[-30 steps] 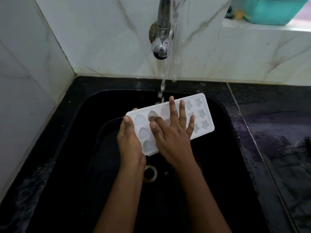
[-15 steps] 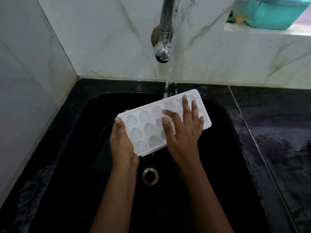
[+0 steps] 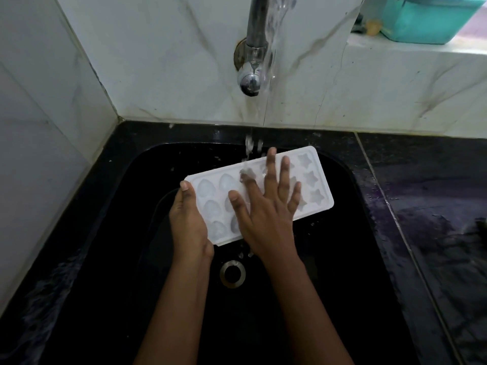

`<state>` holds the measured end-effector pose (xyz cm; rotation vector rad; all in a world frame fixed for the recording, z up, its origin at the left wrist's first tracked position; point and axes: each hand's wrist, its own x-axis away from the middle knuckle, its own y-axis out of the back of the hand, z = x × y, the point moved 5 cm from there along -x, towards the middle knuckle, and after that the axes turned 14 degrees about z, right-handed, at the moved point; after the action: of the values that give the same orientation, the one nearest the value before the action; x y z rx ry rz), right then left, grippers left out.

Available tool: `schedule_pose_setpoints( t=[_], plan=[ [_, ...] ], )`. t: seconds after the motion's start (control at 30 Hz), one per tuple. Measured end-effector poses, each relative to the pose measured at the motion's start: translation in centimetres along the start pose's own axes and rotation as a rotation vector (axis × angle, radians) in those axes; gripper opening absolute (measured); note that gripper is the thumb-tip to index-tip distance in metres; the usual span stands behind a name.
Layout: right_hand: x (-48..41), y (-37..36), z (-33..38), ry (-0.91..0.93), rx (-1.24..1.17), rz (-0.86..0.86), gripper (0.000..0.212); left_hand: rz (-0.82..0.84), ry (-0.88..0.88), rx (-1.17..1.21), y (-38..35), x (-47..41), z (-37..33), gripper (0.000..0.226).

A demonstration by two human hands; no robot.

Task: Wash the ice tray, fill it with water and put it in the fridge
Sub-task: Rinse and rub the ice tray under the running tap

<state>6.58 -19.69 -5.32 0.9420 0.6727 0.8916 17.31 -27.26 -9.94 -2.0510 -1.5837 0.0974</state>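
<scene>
A white ice tray point(image 3: 313, 180) with heart and star moulds is held over the black sink point(image 3: 340, 259), tilted, its right end farther away. My left hand point(image 3: 188, 222) grips the tray's near-left end, thumb on the rim. My right hand point(image 3: 266, 206) lies flat on the tray's top with the fingers spread straight. Water runs from the steel tap point(image 3: 251, 72) and lands on the tray near my right fingertips.
The round drain point(image 3: 232, 273) sits in the sink floor below the tray. A wet black counter point(image 3: 434, 219) lies to the right. White marble tiles back the sink, and a teal tub point(image 3: 427, 19) stands on the ledge at top right.
My right hand has slid over the tray's top, from the left-middle toward the right and back to the middle. The tray has shifted slightly under the water stream; the left hand keeps its hold.
</scene>
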Motion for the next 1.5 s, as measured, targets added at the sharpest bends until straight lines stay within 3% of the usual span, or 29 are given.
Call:
schedule_pose_setpoints(
  t=[0.2,0.33,0.47,0.63,0.77,0.93,1.07,1.2,1.37,1.5],
  plan=[
    [0.1,0.5,-0.7,-0.088,0.014,-0.045,0.06,-0.011,-0.03,-0.044,-0.2,0.4,0.2,0.028],
    [0.0,-0.1,0.2,0.006,0.028,0.012,0.06,-0.054,-0.068,-0.03,0.5,0.1,-0.4,0.029],
    [0.1,0.2,-0.5,-0.079,0.021,-0.02,0.061,-0.022,-0.067,-0.058,-0.1,0.4,-0.2,0.029],
    [0.1,-0.1,0.1,0.011,0.016,0.013,0.06,-0.056,-0.085,-0.027,0.4,0.3,-0.6,0.027],
    [0.2,0.0,-0.7,-0.082,0.016,0.002,0.061,-0.037,-0.09,-0.066,-0.2,0.5,-0.2,0.029],
    [0.1,0.0,-0.4,0.018,0.008,0.026,0.058,-0.065,-0.111,-0.041,0.4,0.3,-0.6,0.028],
    [0.2,0.2,-0.7,-0.071,0.013,-0.023,0.06,-0.039,-0.099,-0.073,-0.2,0.7,-0.3,0.03],
    [0.0,0.1,-0.4,0.037,0.005,0.024,0.057,-0.078,-0.094,-0.032,0.3,0.5,-0.5,0.029],
    [0.2,0.5,-0.6,-0.073,-0.007,-0.046,0.059,-0.055,-0.096,-0.059,-0.4,0.9,-0.1,0.029],
    [0.1,0.1,-0.1,0.029,0.019,0.003,0.057,-0.086,-0.096,-0.025,0.2,0.6,-0.5,0.029]
  ],
)
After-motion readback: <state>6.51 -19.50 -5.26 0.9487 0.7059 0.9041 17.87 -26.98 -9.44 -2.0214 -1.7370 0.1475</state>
